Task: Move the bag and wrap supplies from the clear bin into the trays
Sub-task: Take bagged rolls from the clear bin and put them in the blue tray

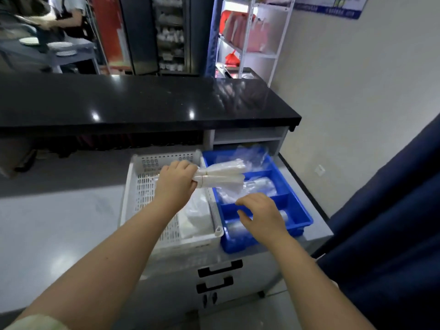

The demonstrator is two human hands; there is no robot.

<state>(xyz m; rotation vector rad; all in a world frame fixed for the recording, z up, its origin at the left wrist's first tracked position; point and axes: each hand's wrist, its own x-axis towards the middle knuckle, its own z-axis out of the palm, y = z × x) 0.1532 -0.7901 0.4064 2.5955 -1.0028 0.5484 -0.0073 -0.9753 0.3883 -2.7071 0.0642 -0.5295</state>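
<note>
My left hand is shut on a banded bundle of white plastic bags, holding it across the seam between the white perforated basket and the blue divided tray. My right hand hovers open over the blue tray's near compartments, fingers spread, holding nothing. Clear bags and a roll of wrap lie in the tray's far and middle sections. Another roll shows by my right hand. A white folded bag pile lies in the basket. No clear bin is visible.
Both containers sit on a grey cabinet top with black drawer handles below. A black glossy counter overhangs behind. A dark blue curtain hangs at right, a white wall beyond. Shelving and a person stand far back.
</note>
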